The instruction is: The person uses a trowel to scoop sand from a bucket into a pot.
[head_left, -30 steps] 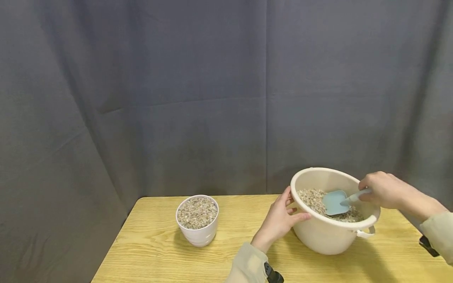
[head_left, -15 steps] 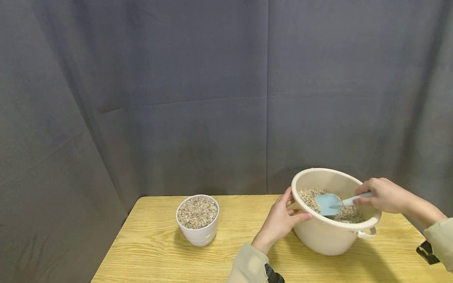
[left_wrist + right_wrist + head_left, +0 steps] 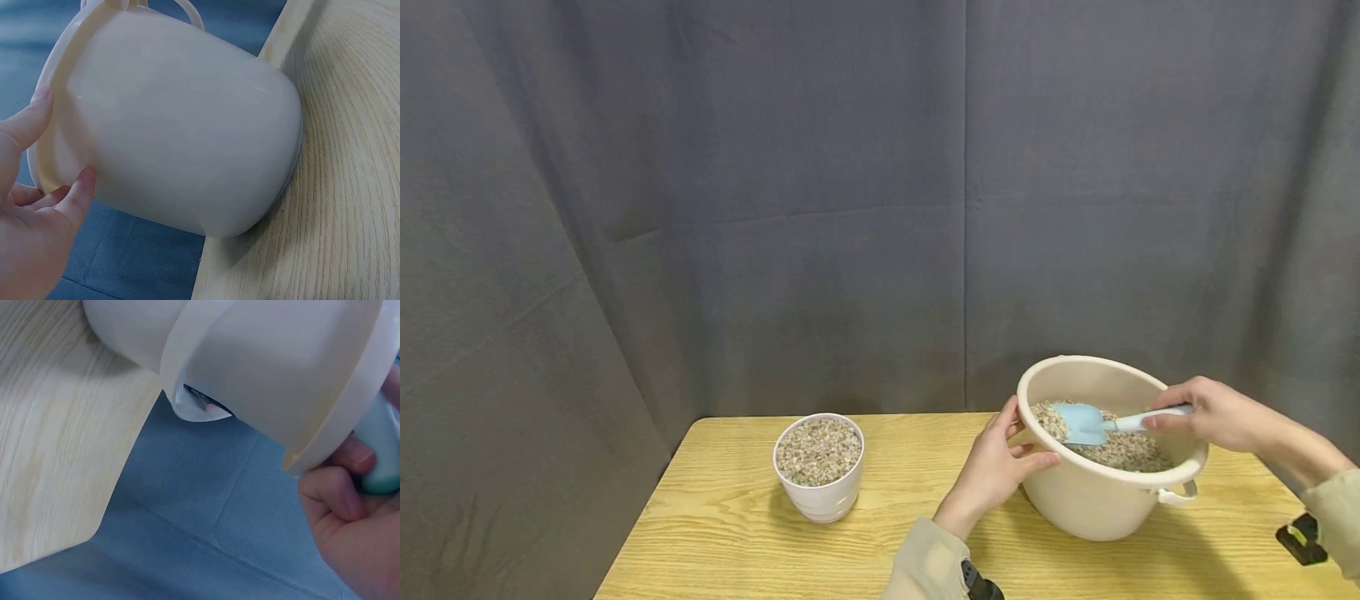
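A cream bucket (image 3: 1093,504) holds grey-brown gravel (image 3: 1123,450), its rim sloping down to the right in the head view. My left hand (image 3: 988,471) grips its left side just at the rim, thumb and fingers spread apart; the left wrist view shows the fingertips (image 3: 84,181) against the outer wall. With my right hand (image 3: 1225,417) I hold the pale handle of a light blue hand shovel (image 3: 1081,425) over the right rim. The shovel's blade lies inside the bucket at the gravel's left part, its tip hidden among the stones.
A white pot (image 3: 823,500) filled with similar gravel stands left on the wooden table (image 3: 722,517). A white handle (image 3: 1176,495) hangs at the bucket's right side. Behind the table hangs a grey curtain (image 3: 850,250).
The shovel's blade has moved left across the gravel, and my right hand has turned and lowered slightly with it. My left hand and the bucket have stayed in place.
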Motion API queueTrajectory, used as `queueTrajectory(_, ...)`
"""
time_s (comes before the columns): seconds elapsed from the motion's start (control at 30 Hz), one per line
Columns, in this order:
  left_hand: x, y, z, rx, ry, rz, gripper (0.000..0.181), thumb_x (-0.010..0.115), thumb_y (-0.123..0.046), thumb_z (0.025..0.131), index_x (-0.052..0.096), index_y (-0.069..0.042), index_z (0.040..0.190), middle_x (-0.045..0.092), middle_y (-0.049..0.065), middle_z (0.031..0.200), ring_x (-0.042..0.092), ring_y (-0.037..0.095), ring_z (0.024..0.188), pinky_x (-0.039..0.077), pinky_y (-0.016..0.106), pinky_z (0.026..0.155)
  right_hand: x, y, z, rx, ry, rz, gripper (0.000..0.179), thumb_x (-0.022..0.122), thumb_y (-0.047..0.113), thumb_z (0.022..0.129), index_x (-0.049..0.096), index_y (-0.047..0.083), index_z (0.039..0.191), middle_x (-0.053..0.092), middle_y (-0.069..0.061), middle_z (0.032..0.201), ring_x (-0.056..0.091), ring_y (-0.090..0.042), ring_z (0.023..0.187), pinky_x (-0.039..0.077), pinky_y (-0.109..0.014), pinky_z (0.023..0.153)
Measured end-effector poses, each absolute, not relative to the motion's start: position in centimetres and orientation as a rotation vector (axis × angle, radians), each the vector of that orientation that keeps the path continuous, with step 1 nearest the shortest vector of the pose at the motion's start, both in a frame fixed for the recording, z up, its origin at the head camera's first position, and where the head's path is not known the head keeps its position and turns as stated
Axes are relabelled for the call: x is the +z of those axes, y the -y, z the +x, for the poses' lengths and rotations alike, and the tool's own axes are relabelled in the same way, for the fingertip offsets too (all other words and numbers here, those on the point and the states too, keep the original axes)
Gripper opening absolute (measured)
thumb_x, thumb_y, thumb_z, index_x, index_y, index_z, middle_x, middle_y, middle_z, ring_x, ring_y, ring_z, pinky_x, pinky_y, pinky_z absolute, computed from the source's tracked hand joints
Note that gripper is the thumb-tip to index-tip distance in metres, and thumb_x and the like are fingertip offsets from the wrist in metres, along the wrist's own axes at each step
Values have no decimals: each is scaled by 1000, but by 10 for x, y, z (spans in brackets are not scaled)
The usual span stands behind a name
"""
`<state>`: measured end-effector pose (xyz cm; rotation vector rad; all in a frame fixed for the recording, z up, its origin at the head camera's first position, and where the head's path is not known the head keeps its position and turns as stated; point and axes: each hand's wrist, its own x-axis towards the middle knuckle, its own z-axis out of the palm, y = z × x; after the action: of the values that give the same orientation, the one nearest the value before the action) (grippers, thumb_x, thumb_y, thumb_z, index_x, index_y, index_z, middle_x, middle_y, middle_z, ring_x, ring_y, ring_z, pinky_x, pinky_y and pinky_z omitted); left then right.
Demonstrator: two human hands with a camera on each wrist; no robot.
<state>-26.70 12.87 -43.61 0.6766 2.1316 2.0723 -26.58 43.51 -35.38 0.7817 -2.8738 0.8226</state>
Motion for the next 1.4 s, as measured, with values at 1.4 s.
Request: queueTrajectory(1.4, -429, -121, -267, 1942, -2225, 715, 91, 81, -27, 82, 28, -18, 155, 50, -1, 139, 56, 13, 119, 49, 18, 91, -367, -451, -227, 1057, 2732, 341, 24, 70, 19, 93, 73, 1, 107, 72, -1, 95, 56, -1, 88, 40, -15, 71)
